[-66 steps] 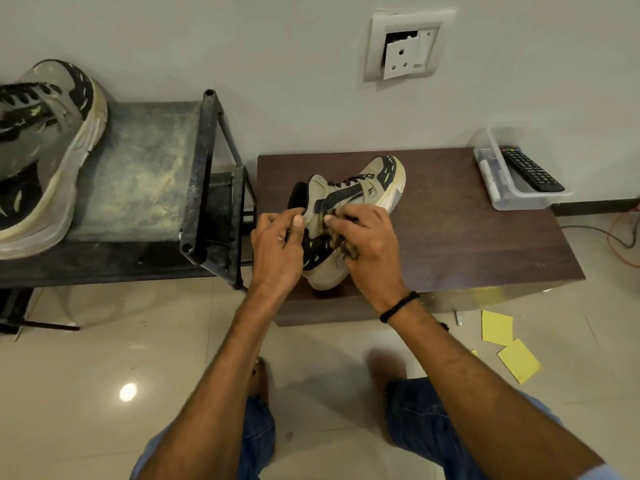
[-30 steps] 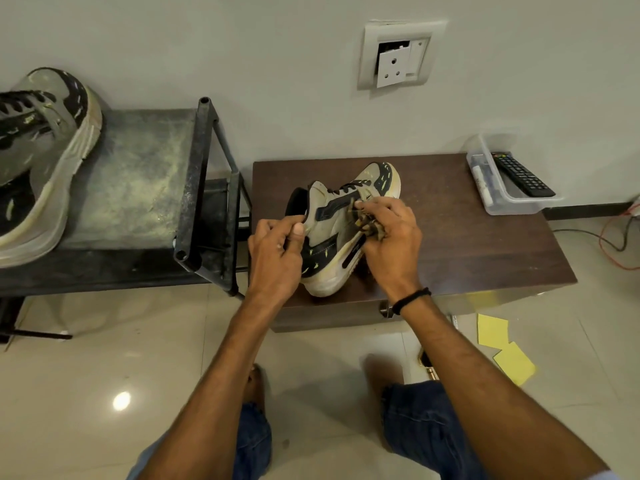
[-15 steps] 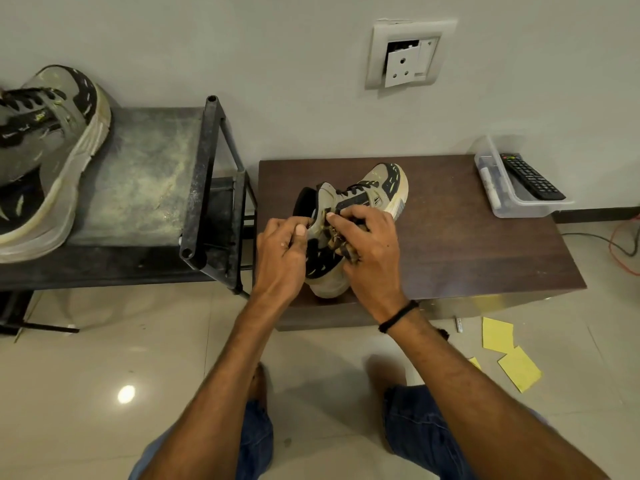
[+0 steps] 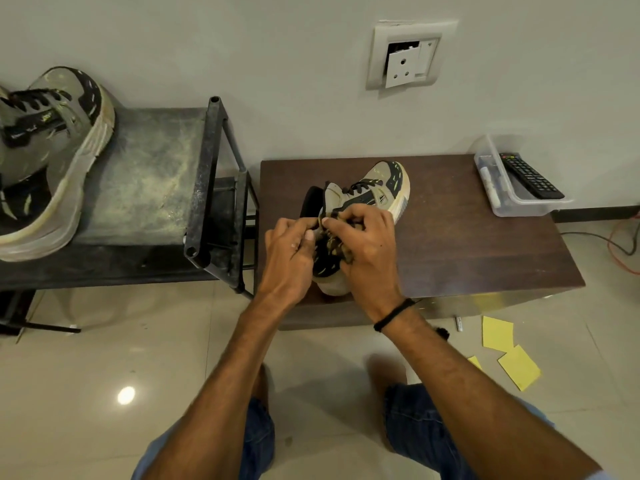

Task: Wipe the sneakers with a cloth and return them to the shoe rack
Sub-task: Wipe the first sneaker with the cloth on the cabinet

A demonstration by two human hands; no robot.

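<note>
A beige and black sneaker (image 4: 377, 183) lies tilted on its side on the dark brown low table (image 4: 467, 244), toe toward the wall. My left hand (image 4: 289, 252) grips its heel collar. My right hand (image 4: 367, 245) holds a small crumpled brown cloth (image 4: 336, 245) against the sneaker's side near the heel. The matching second sneaker (image 4: 48, 161) rests on the top shelf of the dusty black shoe rack (image 4: 149, 174) at the left.
A clear plastic tray (image 4: 498, 199) holding a black remote (image 4: 530, 178) sits at the table's far right corner. Yellow paper notes (image 4: 505, 351) lie on the tiled floor. Cables (image 4: 620, 244) run along the floor at right. A wall socket (image 4: 407, 58) hangs loose above.
My right hand has rubbed the cloth back and forth along the sneaker's side, up toward the laces and back down to the heel. The left hand has kept its grip on the collar.
</note>
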